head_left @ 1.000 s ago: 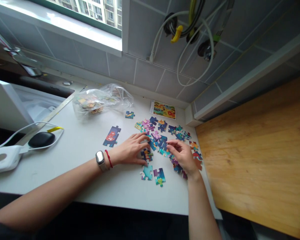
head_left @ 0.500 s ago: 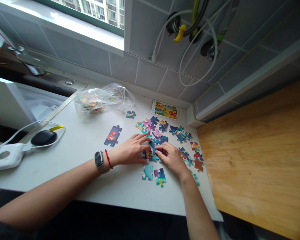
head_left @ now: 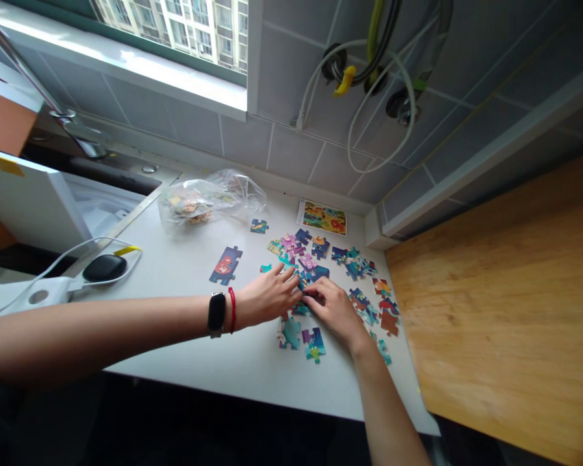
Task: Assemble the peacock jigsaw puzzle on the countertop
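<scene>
slanting rightward, the puzzle strip (head_left: 226, 265) points lengthwise toward the wall (head_left: 294, 152).

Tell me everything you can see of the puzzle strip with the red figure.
The puzzle strip is longer than wide, dark bluish purple, with a red-orange figure on it. It looks like printed card, with knobs at its edges; any seam is too small to make out. It lies flat on the white counter, far end slanting right, untouched and apart from the left hand.
</scene>
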Demonstrator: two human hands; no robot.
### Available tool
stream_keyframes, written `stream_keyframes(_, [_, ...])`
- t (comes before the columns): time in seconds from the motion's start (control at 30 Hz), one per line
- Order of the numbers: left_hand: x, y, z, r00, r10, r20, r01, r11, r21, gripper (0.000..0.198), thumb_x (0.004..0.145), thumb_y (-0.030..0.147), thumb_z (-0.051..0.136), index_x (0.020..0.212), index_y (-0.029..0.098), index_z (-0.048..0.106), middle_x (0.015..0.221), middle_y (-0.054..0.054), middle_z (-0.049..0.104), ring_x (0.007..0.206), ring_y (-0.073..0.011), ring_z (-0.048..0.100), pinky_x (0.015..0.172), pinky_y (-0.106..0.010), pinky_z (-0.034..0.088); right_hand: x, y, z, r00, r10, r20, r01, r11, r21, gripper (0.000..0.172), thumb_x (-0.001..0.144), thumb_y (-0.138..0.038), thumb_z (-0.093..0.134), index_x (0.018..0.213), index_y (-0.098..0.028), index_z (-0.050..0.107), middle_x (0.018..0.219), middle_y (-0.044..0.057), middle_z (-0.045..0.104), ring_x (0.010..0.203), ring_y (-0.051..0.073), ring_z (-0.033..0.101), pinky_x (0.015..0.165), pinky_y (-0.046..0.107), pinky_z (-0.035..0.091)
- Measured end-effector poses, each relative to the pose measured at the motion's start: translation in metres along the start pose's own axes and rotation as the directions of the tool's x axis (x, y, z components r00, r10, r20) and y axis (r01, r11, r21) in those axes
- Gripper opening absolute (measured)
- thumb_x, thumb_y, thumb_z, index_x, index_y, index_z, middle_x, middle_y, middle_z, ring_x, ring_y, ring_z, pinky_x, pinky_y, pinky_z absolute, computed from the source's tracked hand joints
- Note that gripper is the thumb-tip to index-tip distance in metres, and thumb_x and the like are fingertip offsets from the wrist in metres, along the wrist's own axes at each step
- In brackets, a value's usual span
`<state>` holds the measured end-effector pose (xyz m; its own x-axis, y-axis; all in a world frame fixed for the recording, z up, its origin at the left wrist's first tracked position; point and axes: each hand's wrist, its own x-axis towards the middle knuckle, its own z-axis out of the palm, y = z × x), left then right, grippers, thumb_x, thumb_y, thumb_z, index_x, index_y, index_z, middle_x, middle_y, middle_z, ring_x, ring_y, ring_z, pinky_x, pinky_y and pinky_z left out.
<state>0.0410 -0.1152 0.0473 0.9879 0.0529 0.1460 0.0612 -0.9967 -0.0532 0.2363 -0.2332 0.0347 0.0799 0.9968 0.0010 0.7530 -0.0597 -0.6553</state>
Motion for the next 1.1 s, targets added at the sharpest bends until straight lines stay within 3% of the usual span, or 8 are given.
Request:
stream_keyframes(0.23, [0.014, 0.008, -0.02, 0.998, 0.007, 0.068, -0.011, 0.998, 0.057, 0.028, 0.087, 0.041, 0.085, 0.096, 0.017, 0.074, 0.105, -0.013, 0.071, 0.107, -0.0338, 0.062, 0.086, -0.043, 0.043, 0.001, 0.006, 0.002, 0.999, -0.036, -0.01, 0.036, 0.999, -0.006, 0.009, 0.099, -0.028, 0.068, 0.101, -0.025, 0.076, 0.1, 0.004, 0.069, 0.091, 0.021, 0.067, 0.081, 0.033, 0.053])
stream_keyframes(0.33, [0.018, 0.009, -0.027, 0.992, 0.109, 0.058, -0.113, 0.991, 0.074, 0.009, 0.097, 0.022, 0.073, 0.088, 0.018, 0.073, 0.101, -0.011, 0.072, 0.097, -0.0293, 0.065, 0.078, -0.041, 0.041, 0.002, 0.011, 0.004, 0.999, -0.051, -0.014, 0.051, 0.999, -0.019, 0.006, 0.098, -0.025, 0.069, 0.098, -0.024, 0.075, 0.098, 0.004, 0.069, 0.09, 0.021, 0.067, 0.08, 0.033, 0.053])
stream_keyframes(0.43, [0.015, 0.007, -0.026, 0.968, 0.245, 0.049, -0.248, 0.966, 0.076, 0.02, 0.099, 0.012, 0.065, 0.081, 0.017, 0.071, 0.093, -0.009, 0.072, 0.086, -0.0246, 0.065, 0.071, -0.039, 0.038, 0.002, 0.012, 0.005, 0.998, -0.056, -0.024, 0.055, 0.998, -0.018, 0.008, 0.097, -0.022, 0.068, 0.1, -0.023, 0.076, 0.101, 0.005, 0.07, 0.092, 0.022, 0.068, 0.083, 0.034, 0.053])
stream_keyframes(0.57, [0.002, 0.0, -0.021, 0.949, 0.313, 0.048, -0.316, 0.94, 0.127, 0.02, 0.105, 0.016, 0.056, 0.096, 0.015, 0.073, 0.098, -0.011, 0.073, 0.089, -0.0252, 0.066, 0.073, -0.04, 0.042, 0.002, 0.01, 0.005, 0.997, -0.067, -0.042, 0.067, 0.998, -0.001, 0.008, 0.095, -0.024, 0.071, 0.1, -0.023, 0.077, 0.1, 0.006, 0.072, 0.09, 0.022, 0.069, 0.082, 0.035, 0.054])
stream_keyframes(0.77, [-0.018, -0.015, -0.012, 0.942, 0.334, 0.031, -0.335, 0.936, 0.11, 0.031, 0.109, 0.027, 0.052, 0.136, 0.015, 0.065, 0.137, -0.017, 0.067, 0.12, -0.0295, 0.064, 0.093, -0.043, 0.048, 0.004, 0.012, 0.005, 0.993, -0.093, -0.07, 0.095, 0.995, 0.023, 0.015, 0.096, -0.021, 0.067, 0.099, -0.025, 0.081, 0.101, 0.006, 0.074, 0.091, 0.023, 0.071, 0.085, 0.036, 0.054])
stream_keyframes(0.9, [-0.02, -0.02, -0.01, 0.926, 0.369, 0.086, -0.377, 0.919, 0.119, 0.034, 0.11, 0.021, 0.049, 0.141, 0.016, 0.063, 0.152, -0.015, 0.059, 0.132, -0.0296, 0.059, 0.102, -0.043, 0.048, 0.005, 0.015, 0.006, 0.995, -0.069, -0.069, 0.07, 0.997, 0.021, 0.013, 0.095, -0.019, 0.07, 0.099, -0.023, 0.082, 0.101, 0.006, 0.074, 0.089, 0.022, 0.071, 0.084, 0.034, 0.053])
stream_keyframes(1.1, [-0.016, -0.019, -0.014, 0.901, 0.424, 0.087, -0.432, 0.896, 0.104, 0.034, 0.108, 0.015, 0.051, 0.14, 0.015, 0.063, 0.144, -0.017, 0.065, 0.128, -0.0287, 0.063, 0.102, -0.044, 0.049, 0.006, 0.015, 0.004, 0.997, -0.042, -0.059, 0.043, 0.999, 0.021, 0.012, 0.093, -0.017, 0.072, 0.098, -0.021, 0.082, 0.1, 0.006, 0.075, 0.086, 0.019, 0.07, 0.081, 0.031, 0.052])
